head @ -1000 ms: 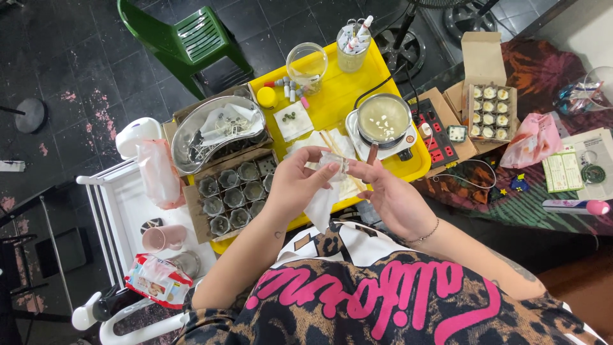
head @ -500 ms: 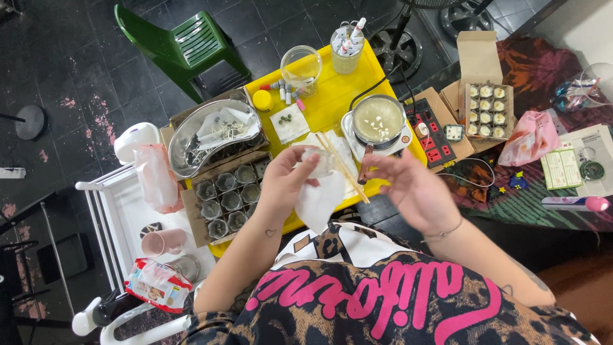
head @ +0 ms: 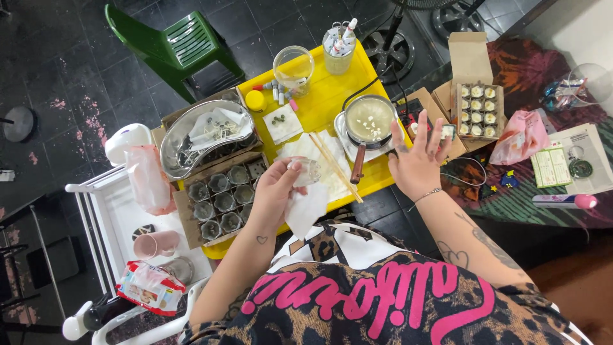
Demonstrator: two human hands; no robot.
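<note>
- A small clear glass jar (head: 308,170) is held in the left hand (head: 276,191), the grip closed around it, with a white tissue (head: 304,207) pinched beneath the jar.
- The jar is kept above the near edge of the yellow bench (head: 325,102), just beside a cardboard box of empty jars (head: 220,199).
- The right hand (head: 416,160) is seen spread wide with nothing held, close to a small metal pot (head: 369,120) with a wooden handle.
- A pair of chopsticks (head: 335,167) is laid on white paper between the hands.
- A second box of filled jars (head: 478,111) is set further right.
</note>
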